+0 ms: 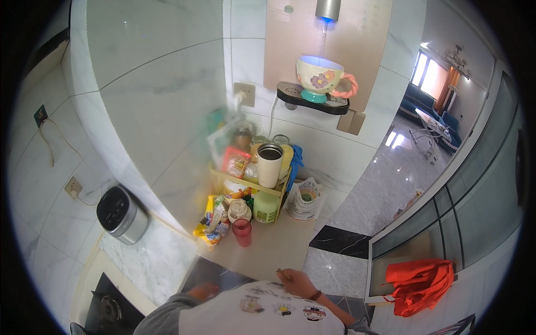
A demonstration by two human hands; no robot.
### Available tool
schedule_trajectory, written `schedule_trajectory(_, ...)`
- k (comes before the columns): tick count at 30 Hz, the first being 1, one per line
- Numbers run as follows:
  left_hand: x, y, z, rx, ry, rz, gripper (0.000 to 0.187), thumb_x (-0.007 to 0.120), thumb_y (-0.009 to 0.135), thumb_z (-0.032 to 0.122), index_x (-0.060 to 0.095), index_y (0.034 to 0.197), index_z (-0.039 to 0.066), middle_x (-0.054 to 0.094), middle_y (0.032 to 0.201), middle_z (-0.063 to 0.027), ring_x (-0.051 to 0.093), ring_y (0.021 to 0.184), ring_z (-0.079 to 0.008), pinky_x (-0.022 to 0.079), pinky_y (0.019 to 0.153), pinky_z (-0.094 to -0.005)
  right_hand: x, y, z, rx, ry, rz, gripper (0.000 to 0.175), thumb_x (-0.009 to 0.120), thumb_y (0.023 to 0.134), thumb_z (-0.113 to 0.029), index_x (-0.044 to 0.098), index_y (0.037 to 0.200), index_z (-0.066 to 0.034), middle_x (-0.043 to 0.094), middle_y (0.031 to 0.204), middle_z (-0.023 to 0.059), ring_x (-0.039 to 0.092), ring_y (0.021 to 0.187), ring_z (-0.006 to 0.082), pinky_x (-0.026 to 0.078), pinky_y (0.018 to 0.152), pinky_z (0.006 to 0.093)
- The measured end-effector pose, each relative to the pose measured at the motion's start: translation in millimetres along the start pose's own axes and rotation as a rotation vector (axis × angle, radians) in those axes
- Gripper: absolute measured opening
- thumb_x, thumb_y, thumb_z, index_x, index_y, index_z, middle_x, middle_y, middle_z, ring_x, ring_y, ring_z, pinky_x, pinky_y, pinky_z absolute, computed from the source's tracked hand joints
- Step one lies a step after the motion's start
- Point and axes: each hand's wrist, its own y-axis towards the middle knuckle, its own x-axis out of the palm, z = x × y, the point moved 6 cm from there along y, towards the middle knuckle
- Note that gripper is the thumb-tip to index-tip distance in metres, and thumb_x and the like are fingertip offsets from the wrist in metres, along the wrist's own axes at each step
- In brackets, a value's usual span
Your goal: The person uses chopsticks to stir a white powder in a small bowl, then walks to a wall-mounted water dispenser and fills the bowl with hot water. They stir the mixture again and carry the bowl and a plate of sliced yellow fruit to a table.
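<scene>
My right hand is held in front of my body, fingers curled around a small brownish object whose kind I cannot make out. Lower left, my left hand hangs near the shirt, and its fingers are too blurred to read. Ahead, a flowered footed cup with a twisted pink handle stands on the drip tray of a wall-mounted water dispenser. A thin stream falls into it from the blue-lit spout. Both hands are well below the cup.
A two-tier rack holds a white tumbler, jars and packets. A red plastic cup stands at the counter front. Left are a rice cooker and gas hob; right, a red bag hangs by a glass door.
</scene>
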Motion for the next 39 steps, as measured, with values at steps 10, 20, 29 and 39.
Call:
schedule_trajectory(10, -1, 4, 5, -0.001, 0.049, -0.061, 0.025, 0.055, 0.088, 0.011, 0.065, 0.109, 0.005, 0.063, 0.110, -0.0190, 0.059, 0.111, -0.0372, 0.049, 0.091, -0.0451, 1, 2, 0, -0.073, -0.031, 0.001, 0.033, 0.058, 0.098, -0.034, 0.065, 0.095, -0.0016, 0.064, 0.071, 0.0144, 0.064, 0.061, 0.0233, 0.050, 0.059, 0.0363)
schedule_trajectory(20, 20, 21, -13, -0.264, 0.076, -0.249, 0.033, 0.043, 0.100, 0.032, 0.064, 0.115, 0.013, 0.063, 0.118, -0.0169, 0.059, 0.111, -0.0382, 0.048, 0.092, -0.0475, 1, 1, 2, -0.052, 0.004, -0.011, 0.033, 0.060, 0.096, -0.035, 0.063, 0.087, -0.0034, 0.062, 0.072, 0.0184, 0.059, 0.064, 0.0372, 0.046, 0.060, 0.0415)
schedule_trajectory(29, 22, 21, -19, -0.428, -0.070, -0.224, 0.035, 0.044, 0.099, 0.034, 0.065, 0.117, 0.012, 0.063, 0.121, -0.0168, 0.059, 0.112, -0.0389, 0.048, 0.091, -0.0479, 3, 2, 7, -0.074, -0.026, 0.005, 0.032, 0.060, 0.096, -0.034, 0.064, 0.087, -0.0032, 0.063, 0.074, 0.0191, 0.059, 0.067, 0.0396, 0.047, 0.060, 0.0428)
schedule_trajectory(39, 20, 25, -16, -0.404, -0.104, -0.237, 0.036, 0.047, 0.098, 0.036, 0.065, 0.119, 0.012, 0.062, 0.124, -0.0160, 0.059, 0.113, -0.0354, 0.048, 0.093, -0.0470, 1, 1, 8, -0.062, -0.053, -0.008, 0.032, 0.061, 0.095, -0.033, 0.064, 0.087, -0.0031, 0.062, 0.075, 0.0193, 0.059, 0.066, 0.0396, 0.046, 0.059, 0.0427)
